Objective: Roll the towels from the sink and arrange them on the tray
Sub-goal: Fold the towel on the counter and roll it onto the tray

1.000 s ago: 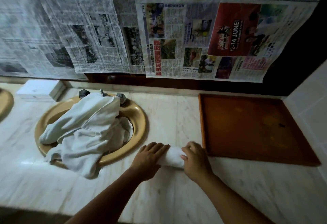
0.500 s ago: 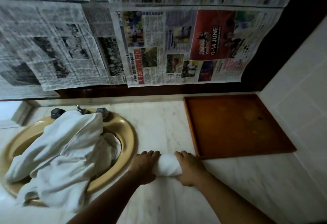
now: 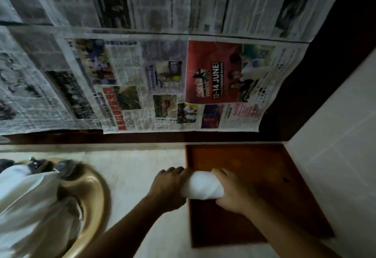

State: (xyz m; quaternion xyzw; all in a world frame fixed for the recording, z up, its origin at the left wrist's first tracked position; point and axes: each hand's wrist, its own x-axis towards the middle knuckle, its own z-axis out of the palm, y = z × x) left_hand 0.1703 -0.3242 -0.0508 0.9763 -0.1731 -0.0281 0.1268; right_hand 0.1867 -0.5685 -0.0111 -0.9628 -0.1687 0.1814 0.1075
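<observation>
Head view: your left hand [image 3: 168, 188] and right hand [image 3: 234, 194] each curl round one end of the roll [image 3: 201, 186], a white towel lying crosswise above the left edge of the tray [image 3: 264, 166]; whether the two touch cannot be told. Loose towels [image 3: 26, 196] lie heaped in the sink [image 3: 95, 192], well apart to the left. Newspaper [image 3: 162, 84] covers the wall behind.
</observation>
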